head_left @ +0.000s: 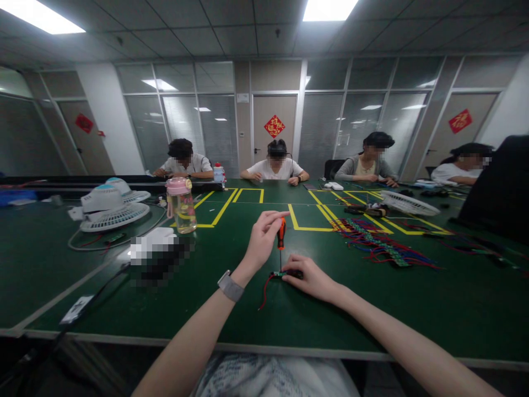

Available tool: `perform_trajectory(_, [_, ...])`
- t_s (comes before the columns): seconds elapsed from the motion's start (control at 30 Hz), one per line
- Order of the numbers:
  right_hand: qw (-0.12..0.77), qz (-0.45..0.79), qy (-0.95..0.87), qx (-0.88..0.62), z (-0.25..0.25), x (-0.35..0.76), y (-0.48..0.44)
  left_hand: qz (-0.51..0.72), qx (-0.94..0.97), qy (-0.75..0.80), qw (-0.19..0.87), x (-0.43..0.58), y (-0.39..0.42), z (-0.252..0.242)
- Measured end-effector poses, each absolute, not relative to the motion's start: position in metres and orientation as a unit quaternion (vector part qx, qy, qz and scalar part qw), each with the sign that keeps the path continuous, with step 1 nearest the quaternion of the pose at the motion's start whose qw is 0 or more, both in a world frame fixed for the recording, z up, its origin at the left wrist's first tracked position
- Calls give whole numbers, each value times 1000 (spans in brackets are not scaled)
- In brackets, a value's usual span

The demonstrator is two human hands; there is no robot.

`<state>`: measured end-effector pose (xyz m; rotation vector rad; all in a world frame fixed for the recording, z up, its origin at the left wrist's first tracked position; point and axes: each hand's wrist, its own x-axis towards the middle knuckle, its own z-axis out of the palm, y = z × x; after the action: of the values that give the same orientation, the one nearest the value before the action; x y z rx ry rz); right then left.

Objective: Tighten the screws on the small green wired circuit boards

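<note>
My left hand (265,234) is closed around the top of an orange and black screwdriver (281,238), which stands upright. Its thin shaft reaches down to a small green circuit board (278,274) on the green table. My right hand (308,275) has its fingers pressed together at the board's right side, pinching it against the table. A dark part, partly covered by those fingers, lies beside the board. One red wire (264,295) curls from the board towards me.
Right of my hands lies a row of circuit boards (378,242) with red and blue wires. A pink-lidded bottle (182,207) and white fan parts (113,215) stand left. Yellow tape (223,212) marks the table (165,320). Several people sit along the far side.
</note>
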<state>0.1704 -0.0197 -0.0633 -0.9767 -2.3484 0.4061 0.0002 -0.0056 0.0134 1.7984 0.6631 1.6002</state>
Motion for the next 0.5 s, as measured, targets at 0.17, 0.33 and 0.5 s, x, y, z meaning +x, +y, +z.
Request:
perform_trajectory(0.17, [279,151,-875,-364,-63,171,-20,601,681,255,331,2,-5,12])
perform_trajectory(0.33, [279,150,-877,-362,-63,170,-20,623,676,265,291,1,-5,12])
perform_trajectory(0.5, [281,154,-875,-364,-64,170,-19,607,669,244,352,1,-6,13])
